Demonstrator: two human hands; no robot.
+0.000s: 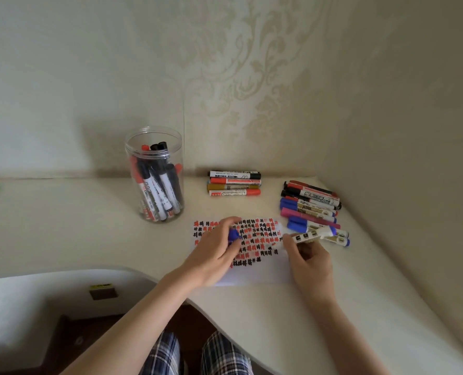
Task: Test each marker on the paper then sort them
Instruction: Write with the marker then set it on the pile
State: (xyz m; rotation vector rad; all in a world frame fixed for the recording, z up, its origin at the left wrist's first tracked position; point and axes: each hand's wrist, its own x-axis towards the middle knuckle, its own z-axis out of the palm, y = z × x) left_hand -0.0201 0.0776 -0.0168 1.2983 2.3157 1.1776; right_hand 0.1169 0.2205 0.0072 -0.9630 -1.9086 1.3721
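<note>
Our left hand (216, 249) is closed around a blue cap (233, 235) above the paper (257, 272), and our right hand (310, 262) grips the uncapped marker (310, 236) at the sheet's right edge, beside the sorted pile (310, 205). We should pin the paper and aim the tip at the bare strip below the marks. A short, light stroke seems enough.

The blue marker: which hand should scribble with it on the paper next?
The right hand. It holds the uncapped blue marker with its tip just above the paper. The left hand only holds the blue cap.
</note>
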